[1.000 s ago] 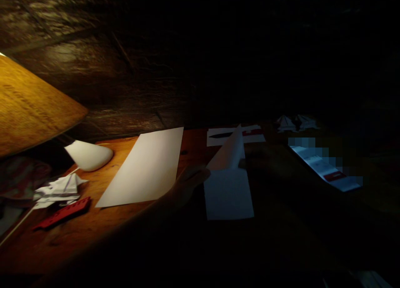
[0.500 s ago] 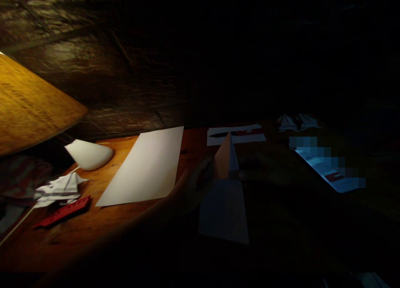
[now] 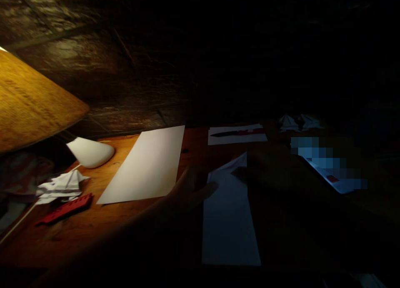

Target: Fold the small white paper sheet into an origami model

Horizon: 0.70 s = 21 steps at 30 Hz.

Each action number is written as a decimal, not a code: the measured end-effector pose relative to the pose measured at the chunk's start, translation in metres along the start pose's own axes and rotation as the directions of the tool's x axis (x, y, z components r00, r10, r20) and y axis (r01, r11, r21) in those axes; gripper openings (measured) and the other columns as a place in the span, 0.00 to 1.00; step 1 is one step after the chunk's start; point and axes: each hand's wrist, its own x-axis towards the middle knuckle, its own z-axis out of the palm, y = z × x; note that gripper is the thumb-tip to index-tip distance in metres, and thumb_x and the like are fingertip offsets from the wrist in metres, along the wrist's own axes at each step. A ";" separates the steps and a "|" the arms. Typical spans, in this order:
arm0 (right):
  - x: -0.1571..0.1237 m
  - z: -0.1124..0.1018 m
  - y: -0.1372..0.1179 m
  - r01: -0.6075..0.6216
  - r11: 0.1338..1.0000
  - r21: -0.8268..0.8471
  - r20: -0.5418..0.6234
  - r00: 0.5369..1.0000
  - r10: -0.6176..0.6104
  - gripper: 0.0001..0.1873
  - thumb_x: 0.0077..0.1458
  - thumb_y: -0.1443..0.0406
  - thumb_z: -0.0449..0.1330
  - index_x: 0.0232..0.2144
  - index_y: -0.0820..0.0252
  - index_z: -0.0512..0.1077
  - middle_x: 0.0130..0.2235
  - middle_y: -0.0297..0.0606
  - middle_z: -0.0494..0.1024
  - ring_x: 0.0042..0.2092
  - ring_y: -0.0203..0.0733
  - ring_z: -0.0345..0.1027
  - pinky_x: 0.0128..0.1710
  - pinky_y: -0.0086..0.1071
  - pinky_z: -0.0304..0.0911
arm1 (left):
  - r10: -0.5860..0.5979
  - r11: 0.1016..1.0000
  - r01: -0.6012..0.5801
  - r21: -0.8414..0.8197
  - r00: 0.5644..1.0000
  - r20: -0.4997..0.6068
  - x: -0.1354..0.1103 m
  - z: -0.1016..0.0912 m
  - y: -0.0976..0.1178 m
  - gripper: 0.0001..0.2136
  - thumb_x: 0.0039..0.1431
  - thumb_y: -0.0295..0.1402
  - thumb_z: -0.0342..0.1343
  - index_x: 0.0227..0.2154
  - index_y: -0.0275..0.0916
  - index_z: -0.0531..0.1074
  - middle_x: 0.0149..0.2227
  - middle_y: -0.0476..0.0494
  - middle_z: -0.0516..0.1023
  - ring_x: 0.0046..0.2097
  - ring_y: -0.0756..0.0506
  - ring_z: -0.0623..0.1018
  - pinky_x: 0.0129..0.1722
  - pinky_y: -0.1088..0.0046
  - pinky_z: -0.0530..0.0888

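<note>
A long white paper strip [image 3: 229, 225] lies flat on the dark part of the wooden table [image 3: 103, 225], its far end folded into a slanted corner [image 3: 231, 169]. My left hand [image 3: 190, 190] rests at the strip's upper left edge, thumb stretched onto the paper, fingers apart. My right hand [image 3: 268, 167] is a dark shape pressing on the folded corner from the right; its fingers are lost in shadow.
A large white sheet [image 3: 146, 165] lies left of the strip. A lamp shade [image 3: 31, 104] and white cone [image 3: 90, 152] stand at the left, with crumpled folded paper [image 3: 61, 186] and a red ruler [image 3: 64, 209]. Behind lie a paper with a dark tool [image 3: 237, 133], folded paper [image 3: 298, 122] and a lit screen [image 3: 331, 171].
The raised far half of the strip has been brought down and the strip now lies flat and longer, with a folded corner at its far end. Both hands stayed at that end.
</note>
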 end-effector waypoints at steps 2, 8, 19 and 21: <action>-0.002 0.006 -0.007 -0.013 1.000 -0.019 -0.058 0.998 0.012 0.14 0.57 0.54 0.65 0.35 0.60 0.75 0.36 0.40 0.81 0.35 0.44 0.75 0.32 0.36 0.70 | 0.098 0.982 -0.098 0.161 0.995 0.005 -0.002 0.003 0.004 0.16 0.52 0.45 0.64 0.34 0.36 0.75 0.30 0.46 0.77 0.31 0.47 0.74 0.30 0.72 0.70; -0.001 0.018 -0.014 0.027 0.990 -0.140 -0.101 0.994 -0.042 0.13 0.61 0.55 0.63 0.36 0.59 0.76 0.32 0.37 0.81 0.31 0.40 0.74 0.28 0.32 0.66 | -0.055 0.991 0.055 -0.122 0.998 -0.001 -0.006 0.017 0.001 0.13 0.63 0.42 0.57 0.32 0.36 0.74 0.28 0.46 0.77 0.29 0.48 0.74 0.28 0.74 0.70; -0.003 0.018 -0.001 0.056 0.989 -0.135 -0.036 0.997 -0.062 0.19 0.54 0.56 0.69 0.45 0.58 0.77 0.44 0.43 0.84 0.40 0.48 0.79 0.36 0.39 0.74 | -0.265 0.881 0.199 -0.428 0.959 -0.099 0.001 0.018 0.007 0.11 0.54 0.40 0.64 0.30 0.36 0.74 0.26 0.47 0.75 0.27 0.48 0.73 0.26 0.74 0.67; -0.004 0.018 0.001 0.049 0.984 -0.173 -0.051 0.997 -0.059 0.18 0.55 0.55 0.68 0.45 0.58 0.77 0.43 0.42 0.84 0.39 0.47 0.79 0.34 0.37 0.73 | -0.282 0.865 0.205 -0.458 0.954 -0.106 0.001 0.019 0.005 0.11 0.54 0.39 0.65 0.32 0.36 0.75 0.28 0.46 0.77 0.29 0.47 0.75 0.27 0.73 0.68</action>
